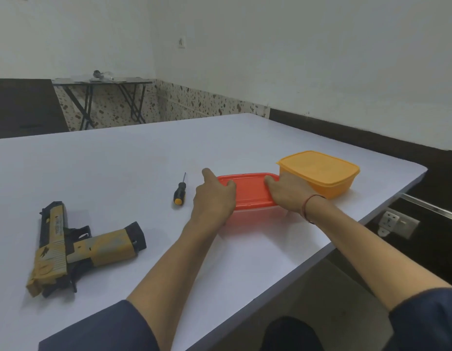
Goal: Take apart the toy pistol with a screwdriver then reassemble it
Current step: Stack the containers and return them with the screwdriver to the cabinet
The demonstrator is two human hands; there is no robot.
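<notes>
The left hand [214, 196] holds the left end of a red box [250, 192], thumb bent onto the lid and forefinger stretched out past the corner. The right hand [288, 196] holds the right end, its fingers curled down on the lid. An orange box [321, 173] stands touching the red one on the right. The screwdriver [180, 191] lies just left of the left hand. The toy pistol [68, 249] lies on its side well apart, at the table's [118, 158] near left.
</notes>
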